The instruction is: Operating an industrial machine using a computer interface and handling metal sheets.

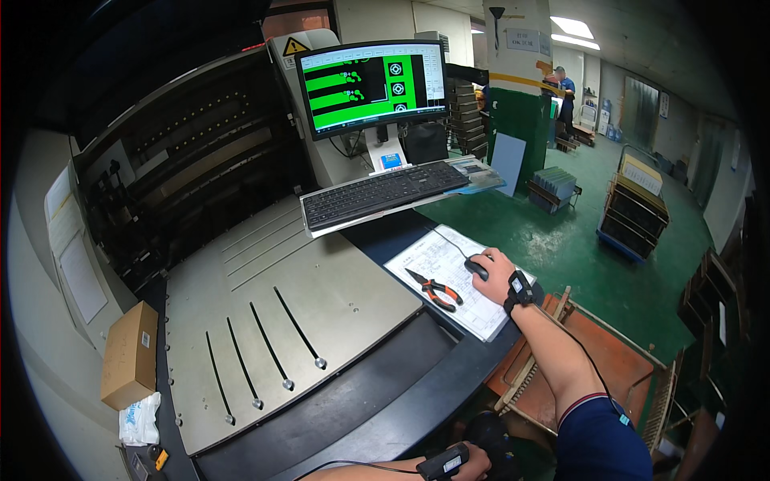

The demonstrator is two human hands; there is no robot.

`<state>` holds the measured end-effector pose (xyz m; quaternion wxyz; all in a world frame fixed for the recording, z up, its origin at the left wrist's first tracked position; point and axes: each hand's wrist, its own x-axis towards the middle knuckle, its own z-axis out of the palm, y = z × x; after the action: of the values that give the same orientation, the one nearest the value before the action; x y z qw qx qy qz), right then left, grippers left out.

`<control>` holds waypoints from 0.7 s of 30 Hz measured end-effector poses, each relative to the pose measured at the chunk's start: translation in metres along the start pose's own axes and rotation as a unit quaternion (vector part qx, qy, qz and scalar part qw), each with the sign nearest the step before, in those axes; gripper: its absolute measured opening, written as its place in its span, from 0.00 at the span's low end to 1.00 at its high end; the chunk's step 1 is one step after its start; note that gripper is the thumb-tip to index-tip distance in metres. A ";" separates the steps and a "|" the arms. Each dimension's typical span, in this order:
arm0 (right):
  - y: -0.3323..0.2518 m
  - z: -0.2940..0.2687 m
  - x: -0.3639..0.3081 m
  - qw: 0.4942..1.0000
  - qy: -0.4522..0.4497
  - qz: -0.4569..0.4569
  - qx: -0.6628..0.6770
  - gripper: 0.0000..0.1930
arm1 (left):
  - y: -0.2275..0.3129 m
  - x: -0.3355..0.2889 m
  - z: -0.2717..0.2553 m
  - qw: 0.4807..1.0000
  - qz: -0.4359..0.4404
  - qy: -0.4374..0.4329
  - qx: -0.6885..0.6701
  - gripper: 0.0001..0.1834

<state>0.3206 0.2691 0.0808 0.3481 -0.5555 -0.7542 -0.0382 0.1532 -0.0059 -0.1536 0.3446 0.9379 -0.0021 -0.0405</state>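
Observation:
My right hand (495, 273) rests over a black computer mouse (476, 267), its fingers curved round it. The mouse sits on printed paper sheets (481, 319) at the corner of the dark machine ledge. Beside it lie pliers (435, 289) with black and orange handles, their jaws pointing away to the left. Low at the bottom edge is my left hand (475, 462), near my lap; its fingers are mostly cut off or hidden. Both wrists wear black strapped devices. In front, a monitor (373, 88) displays green and black patterns with ring marks, above a black keyboard (385, 191) on a tray.
A metal machine bed (265, 321) with dark slots and round knobs spreads at the left. Next to it stand a cardboard box (131, 355) and a white plastic packet (139, 420). An orange-brown rack (585, 353) is at my right. Farther off are a loaded cart (635, 204) and another person (566, 92).

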 end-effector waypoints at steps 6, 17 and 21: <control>-0.053 0.014 0.019 0.998 -0.004 -0.039 0.040 0.18 | 0.109 -0.057 -0.097 0.979 -0.167 0.075 0.091 0.10; -0.035 0.004 0.014 0.999 0.003 -0.029 0.035 0.18 | 0.017 -0.023 -0.015 0.997 0.016 0.001 -0.078 0.12; -0.020 0.007 0.008 1.000 -0.004 -0.014 0.017 0.18 | -0.004 -0.009 0.010 0.998 -0.018 -0.019 -0.055 0.11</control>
<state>0.2990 0.2712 0.0869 0.3539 -0.5386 -0.7641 -0.0277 0.1430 -0.0092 -0.1628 0.3943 0.9166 0.0106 -0.0645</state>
